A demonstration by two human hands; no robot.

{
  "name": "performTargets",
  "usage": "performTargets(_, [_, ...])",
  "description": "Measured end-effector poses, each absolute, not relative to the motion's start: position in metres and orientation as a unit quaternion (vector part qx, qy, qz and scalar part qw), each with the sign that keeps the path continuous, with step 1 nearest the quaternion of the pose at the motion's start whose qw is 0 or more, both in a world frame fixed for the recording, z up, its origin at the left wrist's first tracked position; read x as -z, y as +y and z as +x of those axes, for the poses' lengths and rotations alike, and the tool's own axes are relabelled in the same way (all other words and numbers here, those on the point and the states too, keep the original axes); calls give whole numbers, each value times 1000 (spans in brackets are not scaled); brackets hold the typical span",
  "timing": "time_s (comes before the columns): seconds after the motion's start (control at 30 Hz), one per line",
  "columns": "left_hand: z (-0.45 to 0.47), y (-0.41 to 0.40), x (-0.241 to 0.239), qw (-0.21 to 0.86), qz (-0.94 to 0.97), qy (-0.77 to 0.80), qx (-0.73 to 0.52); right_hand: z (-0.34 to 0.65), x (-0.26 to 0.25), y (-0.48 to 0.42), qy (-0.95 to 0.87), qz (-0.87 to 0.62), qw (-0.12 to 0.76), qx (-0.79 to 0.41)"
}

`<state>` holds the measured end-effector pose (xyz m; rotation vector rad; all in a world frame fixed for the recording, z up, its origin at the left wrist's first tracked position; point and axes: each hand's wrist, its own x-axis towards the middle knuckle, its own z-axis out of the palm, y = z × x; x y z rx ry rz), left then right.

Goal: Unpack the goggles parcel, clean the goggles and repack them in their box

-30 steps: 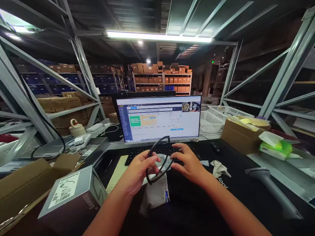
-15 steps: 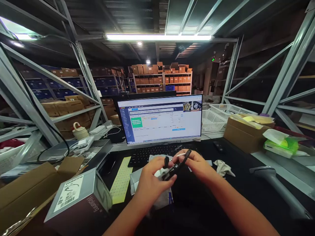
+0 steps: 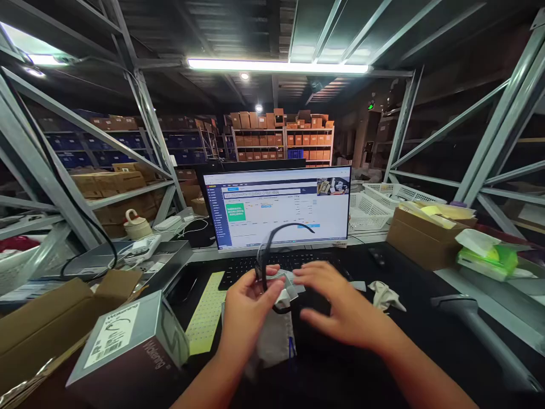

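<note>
My left hand (image 3: 249,307) is closed on a black pair of glasses (image 3: 272,258), one thin arm arcing up in front of the monitor (image 3: 276,207). A grey-white pouch (image 3: 272,335) and a clear wrapper hang under the same hand. My right hand (image 3: 340,309) hovers just right of the glasses, fingers spread and blurred, holding nothing. Both hands are above the black desk mat (image 3: 409,335), in front of the black keyboard (image 3: 293,262).
A grey product box (image 3: 128,341) and an open cardboard box (image 3: 46,318) sit at the left. A barcode scanner (image 3: 477,329) lies at the right, a crumpled cloth (image 3: 383,294) near it, a carton (image 3: 421,236) and white baskets (image 3: 374,204) behind. Metal racking flanks both sides.
The glasses went from folded between both hands to held by the left hand alone with an arm swung up. The right hand let go and drew off to the right.
</note>
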<state>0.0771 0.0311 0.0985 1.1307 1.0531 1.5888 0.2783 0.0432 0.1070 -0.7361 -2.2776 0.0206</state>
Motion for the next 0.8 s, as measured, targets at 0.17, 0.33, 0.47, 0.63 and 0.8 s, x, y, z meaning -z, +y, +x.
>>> performTargets(0.17, [74,36,-107,609,349,379,-603,270,-95,55,-915,-236,303,122])
performTargets(0.33, [63,31,-115,620,492,407,-456,298,-96,76,-848,-347,378,133])
performTargets(0.47, [53,20,-113,400,703,487,-330,312,-105,78,-832,-384,394,80])
performTargets(0.63, [47,17,-110,41,720,503,-477,307,-104,75,-858,-304,410,58])
performTargets(0.8, [51,24,-107,116,786,457,-401,298,-105,69,-878,-264,395,59])
